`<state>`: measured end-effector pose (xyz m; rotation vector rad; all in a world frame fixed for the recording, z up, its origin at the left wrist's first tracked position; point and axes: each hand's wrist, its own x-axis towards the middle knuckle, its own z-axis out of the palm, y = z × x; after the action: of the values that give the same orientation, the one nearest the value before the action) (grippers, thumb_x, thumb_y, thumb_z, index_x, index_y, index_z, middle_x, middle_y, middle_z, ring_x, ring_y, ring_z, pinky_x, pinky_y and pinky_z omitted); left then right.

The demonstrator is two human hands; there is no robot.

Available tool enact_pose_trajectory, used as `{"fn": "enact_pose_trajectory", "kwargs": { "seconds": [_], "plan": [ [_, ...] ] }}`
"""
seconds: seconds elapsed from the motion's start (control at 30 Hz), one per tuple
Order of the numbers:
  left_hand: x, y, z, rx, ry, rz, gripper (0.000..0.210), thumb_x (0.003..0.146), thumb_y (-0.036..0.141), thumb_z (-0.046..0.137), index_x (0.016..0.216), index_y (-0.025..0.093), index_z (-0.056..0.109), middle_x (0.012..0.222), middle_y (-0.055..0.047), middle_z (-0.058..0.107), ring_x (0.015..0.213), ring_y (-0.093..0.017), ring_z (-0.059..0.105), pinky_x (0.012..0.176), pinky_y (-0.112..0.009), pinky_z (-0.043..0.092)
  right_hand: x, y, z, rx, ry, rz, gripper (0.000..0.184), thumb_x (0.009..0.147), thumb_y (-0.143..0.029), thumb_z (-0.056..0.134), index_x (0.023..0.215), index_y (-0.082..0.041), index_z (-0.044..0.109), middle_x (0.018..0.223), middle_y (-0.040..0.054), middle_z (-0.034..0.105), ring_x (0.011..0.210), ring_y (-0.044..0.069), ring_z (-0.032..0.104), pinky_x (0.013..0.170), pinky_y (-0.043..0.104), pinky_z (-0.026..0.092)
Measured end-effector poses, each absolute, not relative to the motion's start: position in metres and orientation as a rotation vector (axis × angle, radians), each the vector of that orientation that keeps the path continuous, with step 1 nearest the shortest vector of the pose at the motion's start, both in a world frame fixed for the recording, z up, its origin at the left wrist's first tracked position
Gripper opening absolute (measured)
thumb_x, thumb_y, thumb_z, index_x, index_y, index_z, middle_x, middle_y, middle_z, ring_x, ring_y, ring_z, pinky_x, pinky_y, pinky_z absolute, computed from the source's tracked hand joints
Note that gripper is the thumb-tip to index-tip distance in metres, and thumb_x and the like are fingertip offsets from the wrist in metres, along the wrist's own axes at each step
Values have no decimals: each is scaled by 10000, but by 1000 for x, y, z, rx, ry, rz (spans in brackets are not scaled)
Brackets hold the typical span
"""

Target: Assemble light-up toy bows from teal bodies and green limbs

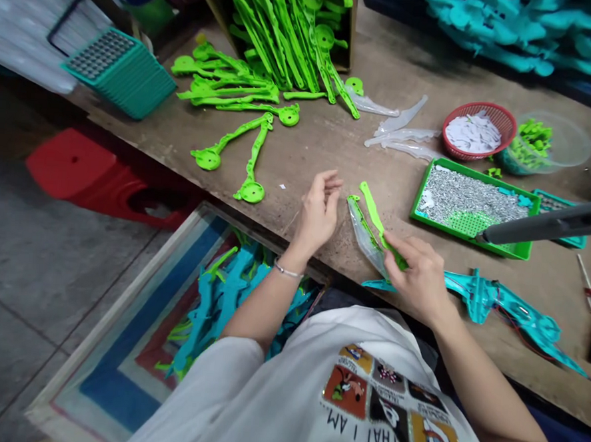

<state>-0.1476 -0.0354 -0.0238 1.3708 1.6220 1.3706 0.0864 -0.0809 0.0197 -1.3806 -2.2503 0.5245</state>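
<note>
My right hand [417, 272] grips a narrow bright green plastic strip [372, 207] by its near end, pinched between thumb and fingers. Just left of the strip, at those fingertips, is a curved clear plastic piece [362, 238] with a green edge part along it; whether the hand holds this piece too I cannot tell. My left hand [319, 212] hovers near the table edge with loosely bent fingers and nothing visible in it. A turquoise bow-shaped plastic body [481, 296] with thin wires lies partly behind my right hand.
Green arm parts [254, 158] and a heaped box [354, 31] stand at the back left. On the right are a green tray [419, 205] of screws, a red basket [505, 117], a clear bowl [575, 148] and a hanging grey screwdriver [550, 222]. Turquoise parts [232, 280] fill a box below.
</note>
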Motion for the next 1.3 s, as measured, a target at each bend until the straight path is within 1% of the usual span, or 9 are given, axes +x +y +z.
{"fn": "enact_pose_trajectory", "kwargs": {
  "seconds": [0.1, 0.2, 0.5, 0.67, 0.73, 0.87, 1.07, 1.17, 1.3],
  "plan": [
    [-167, -7, -35, 1417, 1655, 1143, 332, 922, 119, 572, 1235, 207, 641, 1116, -85, 764, 1074, -218, 725, 1057, -423, 541, 78, -78, 10, -1377, -2359, 538, 315, 987, -235, 561, 1229, -201, 761, 955, 101, 751, 912, 249, 701, 833, 383, 521],
    [-171, 5, -44, 1344, 1609, 1066, 367, 905, 102, 560, 1245, 211, 645, 1067, -76, 784, 994, -199, 735, 999, -401, 569, 72, -76, 5, -1376, -2406, 549, 296, 990, -230, 560, 1208, -216, 761, 988, 102, 744, 929, 246, 693, 845, 377, 506],
    [-173, 9, -47, 1490, 1598, 969, 350, 915, 176, 601, 1259, 196, 660, 1000, -77, 797, 1008, -239, 737, 989, -418, 559, 74, -74, 6, -1388, -2408, 621, 304, 985, -220, 549, 1190, -185, 772, 935, 106, 747, 879, 242, 706, 813, 359, 518],
    [-172, 10, -46, 1444, 1589, 963, 337, 931, 157, 560, 1249, 208, 658, 971, -65, 794, 932, -217, 739, 938, -397, 569, 73, -73, 8, -1395, -2402, 663, 316, 984, -228, 551, 1201, -181, 775, 954, 114, 770, 889, 242, 725, 818, 357, 533],
    [-171, 10, -45, 1432, 1587, 964, 326, 903, 192, 644, 1229, 204, 665, 949, -61, 785, 869, -204, 731, 903, -386, 572, 72, -73, 9, -1408, -2428, 643, 313, 983, -237, 552, 1194, -188, 779, 960, 113, 778, 877, 243, 728, 812, 360, 531],
    [-167, 10, -45, 1394, 1582, 970, 516, 732, 236, 867, 1204, 189, 665, 895, -43, 759, 771, -175, 705, 814, -348, 571, 72, -73, 13, -1457, -2486, 596, 307, 972, -253, 563, 1179, -207, 786, 982, 111, 799, 854, 256, 736, 814, 377, 525],
    [-165, 9, -49, 1300, 1540, 1025, 502, 704, 193, 877, 1164, 185, 675, 876, -33, 747, 761, -155, 696, 785, -331, 571, 66, -41, 24, -1514, -2331, 919, 268, 972, -390, 604, 1056, -229, 801, 936, 99, 819, 839, 242, 752, 767, 327, 520],
    [-164, 8, -49, 1271, 1539, 1046, 492, 705, 201, 879, 1153, 173, 678, 896, -43, 747, 776, -161, 703, 789, -334, 576, 53, -15, 14, -1550, -2204, 1158, 255, 928, -379, 677, 1090, -198, 755, 921, 73, 809, 825, 212, 740, 736, 302, 493],
    [-163, 5, -49, 1242, 1535, 1086, 481, 691, 185, 874, 1132, 171, 684, 901, -42, 748, 800, -161, 715, 806, -326, 580, 37, 1, -7, -1600, -2019, 1397, 417, 803, -322, 806, 1159, -172, 650, 862, 12, 766, 757, 161, 689, 666, 261, 454]
  ]
}}
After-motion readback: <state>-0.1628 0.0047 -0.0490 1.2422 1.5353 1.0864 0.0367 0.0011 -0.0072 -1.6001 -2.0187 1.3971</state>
